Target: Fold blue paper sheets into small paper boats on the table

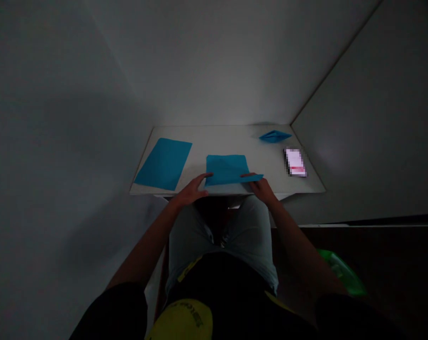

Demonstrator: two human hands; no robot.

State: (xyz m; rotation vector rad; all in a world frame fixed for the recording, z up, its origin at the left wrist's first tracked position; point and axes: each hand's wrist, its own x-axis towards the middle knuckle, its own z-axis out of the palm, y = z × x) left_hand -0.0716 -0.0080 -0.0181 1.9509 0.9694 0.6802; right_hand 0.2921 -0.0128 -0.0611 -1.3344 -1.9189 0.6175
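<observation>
In front of me a blue sheet of paper (226,165) lies on the white table, its near edge lifted toward the right into a pointed flap. My left hand (193,190) is at the sheet's near left corner. Its index finger touches the paper, and the thumb is spread away from it by the table edge. At the near right side, my right hand (261,188) grips the raised flap, with part of the fingers hidden by the paper. A second, flat blue sheet (165,163) rests to the left of my left hand.
A folded blue paper shape (275,136) sits at the table's back right. Nearer me is a phone (295,162) with a blurred, lit screen. The small white table (223,137) meets walls behind and beside it. Something green (343,273) is low on the right.
</observation>
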